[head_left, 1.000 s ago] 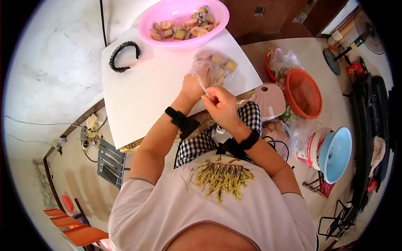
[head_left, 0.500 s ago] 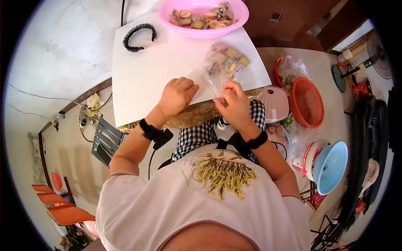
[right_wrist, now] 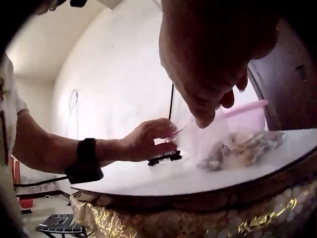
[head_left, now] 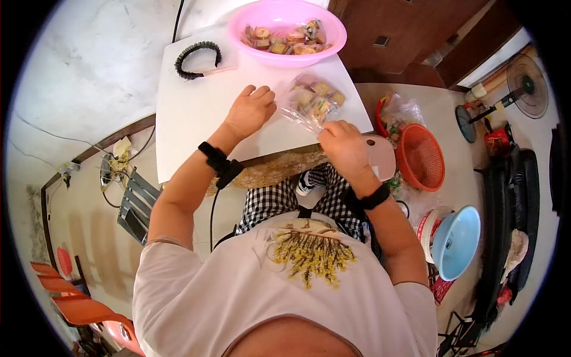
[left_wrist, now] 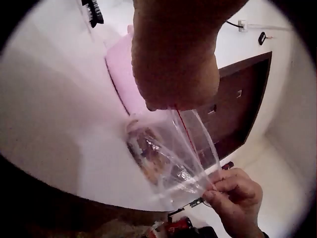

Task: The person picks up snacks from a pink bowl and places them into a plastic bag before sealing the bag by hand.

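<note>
A clear plastic bag with a red line along its mouth [head_left: 321, 98] [left_wrist: 163, 153] [right_wrist: 242, 148] lies on the white table, with several wrapped snacks in it. At the left side of its mouth, my left hand [head_left: 251, 112] [left_wrist: 173, 59] [right_wrist: 148, 139] pinches the edge between thumb and fingers. The opposite side of the mouth is pinched by my right hand [head_left: 345, 147] [left_wrist: 235, 198] [right_wrist: 213, 59], near the table's front edge. Between the two hands the plastic is stretched out. In the right wrist view my right fingertips partly cover the bag.
A pink basin [head_left: 288, 59] of wrapped snacks stands at the table's back. A black headband [head_left: 197, 59] lies at the back left of the white table [head_left: 196, 131]. Beyond the right edge are a pink lid [head_left: 380, 157], an orange basket [head_left: 421, 157] and a blue basin [head_left: 456, 243].
My left hand has come out of the bag and moved left to the edge of its mouth. My right hand has shifted slightly right, still holding the bag. The head view has shifted too.
</note>
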Demonstrator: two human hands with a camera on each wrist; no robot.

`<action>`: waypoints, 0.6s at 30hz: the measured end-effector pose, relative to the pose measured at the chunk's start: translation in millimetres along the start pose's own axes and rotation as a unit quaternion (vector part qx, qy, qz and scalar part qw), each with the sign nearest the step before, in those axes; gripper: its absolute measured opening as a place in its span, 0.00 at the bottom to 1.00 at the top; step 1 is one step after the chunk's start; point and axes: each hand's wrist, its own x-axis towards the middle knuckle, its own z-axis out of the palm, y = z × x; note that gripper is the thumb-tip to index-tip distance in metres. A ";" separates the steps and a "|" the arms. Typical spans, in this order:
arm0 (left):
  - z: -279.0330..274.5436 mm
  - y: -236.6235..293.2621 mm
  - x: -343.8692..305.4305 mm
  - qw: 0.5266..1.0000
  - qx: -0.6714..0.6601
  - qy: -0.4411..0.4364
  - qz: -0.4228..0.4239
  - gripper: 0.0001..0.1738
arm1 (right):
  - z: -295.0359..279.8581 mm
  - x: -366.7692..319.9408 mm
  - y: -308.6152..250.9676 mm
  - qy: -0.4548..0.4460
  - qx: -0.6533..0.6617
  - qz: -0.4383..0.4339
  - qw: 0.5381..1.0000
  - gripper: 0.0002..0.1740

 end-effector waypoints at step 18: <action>-141.9 -20.4 46.0 0.953 -0.295 0.048 -0.046 0.05 | -100.8 69.5 45.8 0.003 0.162 0.048 0.986 0.04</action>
